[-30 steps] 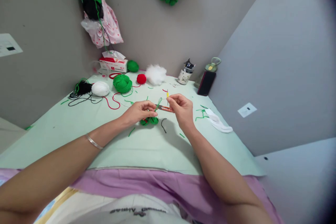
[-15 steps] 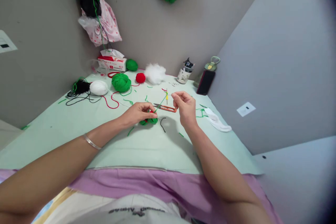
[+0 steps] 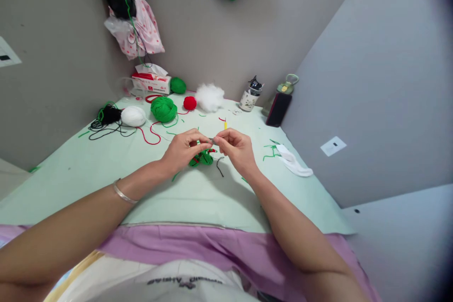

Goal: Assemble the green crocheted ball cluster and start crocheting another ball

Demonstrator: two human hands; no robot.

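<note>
My left hand [image 3: 184, 148] is closed in a pinch over a small green crocheted piece [image 3: 201, 158] that hangs just above the pale green table [image 3: 106, 170]. My right hand [image 3: 235, 148] is also pinched, its fingertips meeting the left hand's at the top of the piece; it grips a thin needle or hook with a yellow end [image 3: 225, 125]. The red-handled snips lie mostly hidden behind my hands. A short black thread [image 3: 219, 166] lies on the table below my right hand.
Yarn balls lie at the back left: black [image 3: 110, 115], white [image 3: 133, 116], green [image 3: 164, 109], small red [image 3: 190, 103]. Also there: white stuffing [image 3: 210, 96], a tissue box [image 3: 151, 83], a cup [image 3: 248, 100], a dark phone [image 3: 279, 109], a white cloth [image 3: 293, 163].
My right hand came back left from a pulled-out position and now meets my left hand over the green piece. The snips that showed between the hands are covered.
</note>
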